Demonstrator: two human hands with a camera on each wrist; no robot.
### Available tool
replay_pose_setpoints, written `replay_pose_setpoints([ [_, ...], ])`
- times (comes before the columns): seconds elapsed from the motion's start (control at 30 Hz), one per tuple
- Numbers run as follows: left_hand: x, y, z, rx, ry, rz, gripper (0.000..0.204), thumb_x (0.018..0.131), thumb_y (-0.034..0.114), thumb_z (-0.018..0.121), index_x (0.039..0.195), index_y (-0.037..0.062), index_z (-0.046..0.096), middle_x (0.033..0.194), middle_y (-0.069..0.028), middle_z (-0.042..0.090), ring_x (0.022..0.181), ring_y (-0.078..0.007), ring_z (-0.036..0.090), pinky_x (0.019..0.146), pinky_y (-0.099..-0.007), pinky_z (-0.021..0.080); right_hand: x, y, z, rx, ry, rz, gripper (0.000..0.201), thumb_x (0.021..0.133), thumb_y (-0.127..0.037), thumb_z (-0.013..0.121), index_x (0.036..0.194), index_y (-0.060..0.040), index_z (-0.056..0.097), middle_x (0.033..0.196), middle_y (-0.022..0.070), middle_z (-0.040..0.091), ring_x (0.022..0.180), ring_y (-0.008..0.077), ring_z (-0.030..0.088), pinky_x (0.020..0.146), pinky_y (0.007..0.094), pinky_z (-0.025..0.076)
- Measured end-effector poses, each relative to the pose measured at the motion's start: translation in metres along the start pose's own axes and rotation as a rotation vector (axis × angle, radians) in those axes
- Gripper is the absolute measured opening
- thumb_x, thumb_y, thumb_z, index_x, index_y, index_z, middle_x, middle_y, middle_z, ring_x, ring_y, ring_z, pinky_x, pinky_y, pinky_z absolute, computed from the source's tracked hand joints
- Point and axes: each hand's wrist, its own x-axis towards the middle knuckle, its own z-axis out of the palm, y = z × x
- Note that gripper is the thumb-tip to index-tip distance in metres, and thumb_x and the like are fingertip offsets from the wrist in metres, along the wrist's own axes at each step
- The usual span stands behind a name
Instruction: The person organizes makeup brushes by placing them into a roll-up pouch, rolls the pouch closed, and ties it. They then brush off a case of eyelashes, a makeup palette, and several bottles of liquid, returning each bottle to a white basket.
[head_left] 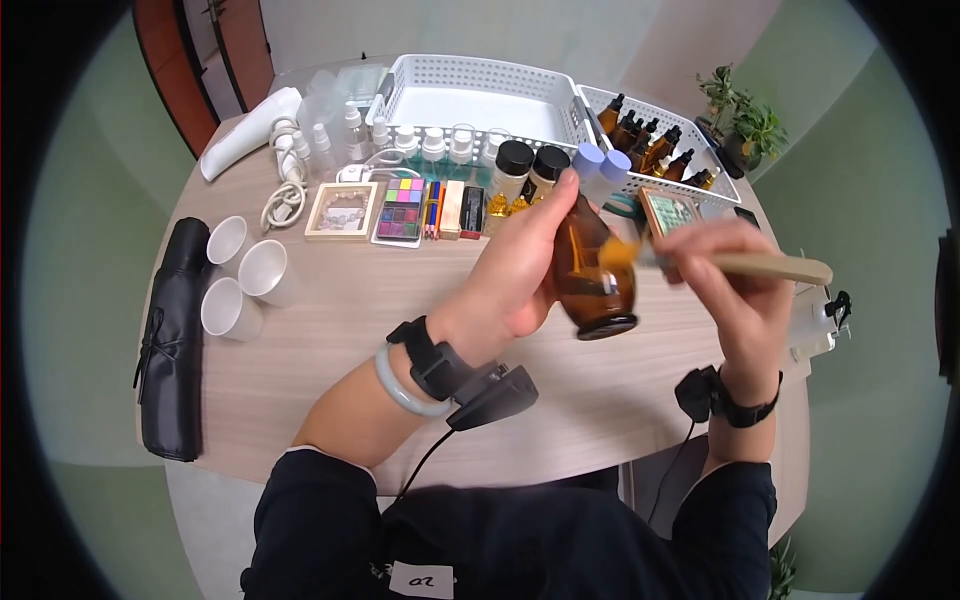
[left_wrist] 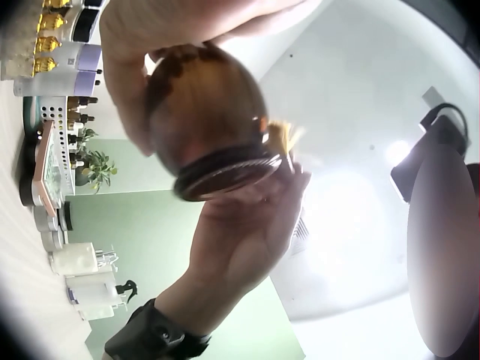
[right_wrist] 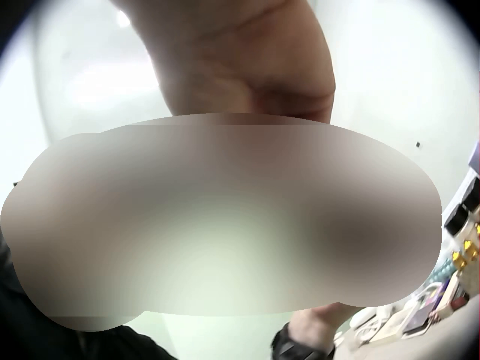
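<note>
An amber glass bottle (head_left: 590, 275) is held tilted above the table by my left hand (head_left: 510, 265), its neck up by the thumb and its base toward me. My right hand (head_left: 745, 290) grips a wide brush by its pale wooden handle (head_left: 775, 267). The brush's yellowish bristles (head_left: 618, 253) overlap the bottle's right side in the head view. From the left wrist, the bottle's dark base ring (left_wrist: 229, 176) faces the camera, with bristle tips (left_wrist: 282, 135) showing at its edge. A large blur covers most of the right wrist view below my right palm (right_wrist: 255, 67).
White cups (head_left: 268, 273) and a black roll case (head_left: 178, 340) lie at left. Along the back stand spray bottles (head_left: 355, 130), a palette (head_left: 402, 210), black-capped bottles (head_left: 512, 165) and a white basket (head_left: 480, 95). Another basket (head_left: 715, 170) holds dropper bottles. Pump bottles (head_left: 810, 320) stand right.
</note>
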Motion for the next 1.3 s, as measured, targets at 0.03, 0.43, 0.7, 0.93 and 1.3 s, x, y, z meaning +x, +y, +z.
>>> replay_pose_setpoints([
  [0.03, -0.001, 0.000, 0.001, 0.004, 0.013, 0.044, 0.033, 0.089, 0.037, 0.043, 0.096, 0.0062, 0.050, 0.086, -0.0066, 0.056, 0.079, -0.0179, 0.057, 0.071, -0.0349, 0.048, 0.005, 0.003, 0.006, -0.072, 0.065, -0.007, 0.010, 0.078, -0.001, 0.059, 0.087, 0.0036, 0.059, 0.087, 0.0099, 0.062, 0.070, 0.0147, 0.058, 0.063, 0.0262, 0.047],
  [0.43, 0.008, -0.004, -0.014, -0.107, -0.061, -0.068, 0.038, 0.091, 0.039, 0.034, 0.097, 0.0037, 0.048, 0.087, -0.0093, 0.057, 0.085, -0.0214, 0.057, 0.077, -0.0346, 0.045, 0.017, -0.011, -0.003, -0.151, -0.490, 0.047, 0.006, 0.073, -0.003, 0.058, 0.076, 0.0024, 0.058, 0.071, 0.0099, 0.060, 0.063, 0.0172, 0.057, 0.059, 0.0265, 0.045],
  [0.7, 0.000, 0.001, 0.002, 0.094, -0.006, 0.041, 0.036, 0.088, 0.040, 0.046, 0.095, 0.0050, 0.052, 0.085, -0.0070, 0.058, 0.079, -0.0147, 0.057, 0.073, -0.0300, 0.046, 0.024, 0.011, 0.014, -0.173, -0.037, 0.133, 0.007, 0.081, -0.004, 0.055, 0.080, 0.0028, 0.057, 0.074, 0.0046, 0.058, 0.068, 0.0109, 0.053, 0.062, 0.0229, 0.041],
  [0.93, 0.005, -0.002, -0.008, 0.116, 0.061, 0.049, 0.037, 0.088, 0.042, 0.046, 0.100, 0.0069, 0.052, 0.084, -0.0059, 0.057, 0.075, -0.0134, 0.056, 0.065, -0.0281, 0.048, 0.014, 0.000, 0.012, -0.273, -0.150, 0.022, 0.006, 0.076, -0.003, 0.060, 0.077, 0.0027, 0.058, 0.078, 0.0066, 0.061, 0.066, 0.0147, 0.057, 0.061, 0.0247, 0.045],
  [1.3, 0.002, -0.001, -0.003, 0.121, 0.097, 0.009, 0.037, 0.090, 0.038, 0.043, 0.094, 0.0020, 0.051, 0.087, -0.0110, 0.058, 0.079, -0.0175, 0.058, 0.072, -0.0341, 0.048, 0.014, -0.005, 0.023, -0.493, -0.236, -0.131, 0.008, 0.071, -0.002, 0.060, 0.077, -0.0041, 0.057, 0.071, 0.0083, 0.057, 0.062, 0.0254, 0.055, 0.057, 0.0320, 0.044],
])
